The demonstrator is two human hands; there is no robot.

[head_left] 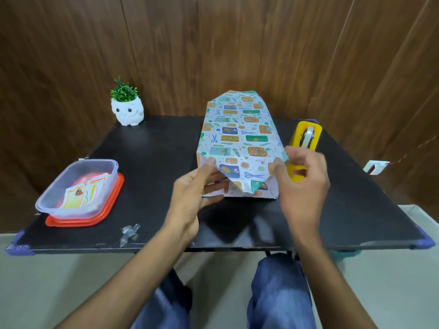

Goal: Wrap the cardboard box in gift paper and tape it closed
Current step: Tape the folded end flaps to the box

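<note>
Box (pixel 240 138), covered in paper (pixel 249 184), lies mid-table (pixel 154 150), long axis front to back. Left hand (pixel 192 191) pinches the paper's near-left end fold, thumb on top. Right hand (pixel 304 184) is at the near-right corner, thumb against the paper and fingers curled; it is blurred, so I cannot tell whether it grips. Tape dispenser (pixel 306 136) is just right of the box. Tub (pixel 78 186) is by the left edge, owl pot (pixel 127 112) at the far-left corner.

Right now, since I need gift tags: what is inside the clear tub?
Several colourful paper cards lean inside the tub. Their print is too small to read, and anything beneath them is covered.
</note>
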